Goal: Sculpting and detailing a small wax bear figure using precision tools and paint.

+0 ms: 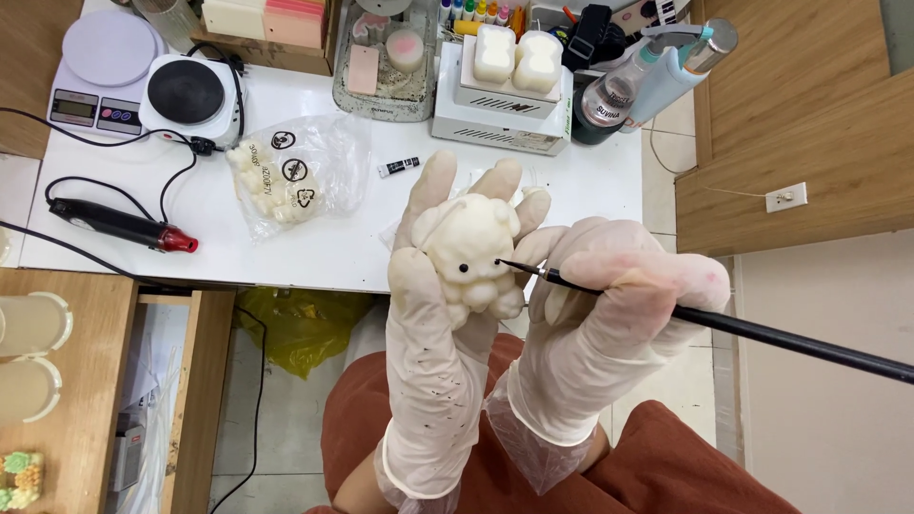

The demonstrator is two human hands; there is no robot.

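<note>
While the white table (314, 247) fills the top of the view, both gloved hands work just below its near edge, over a lap in rust-red cloth (666, 466).

At 11 o'clock on the table sit a round scale (103, 67) and a small black hot plate (188, 92). At 12 o'clock a white box (502, 109) carries two pale bear shapes. At 1 o'clock stand two spray bottles (638, 81). A clear bag (290, 176) of small cream pieces lies at 10 o'clock from the hands, and a black heat tool (119, 226) with a red tip lies at 9 o'clock.

In the middle, the left hand (433, 314) is wrapped around a cream bear figure (471, 257) and holds it upright, face toward the camera. The right hand (609, 314) is closed on a thin black brush (762, 333), whose handle runs out toward 4 o'clock. The brush tip touches the bear's face on its right side.

One black eye dot (464, 269) is already on the face. The second eye looks like it is being painted right now, at the brush tip. I judge the painting is partly done: I see no nose, mouth or other color on the bear yet.
</note>
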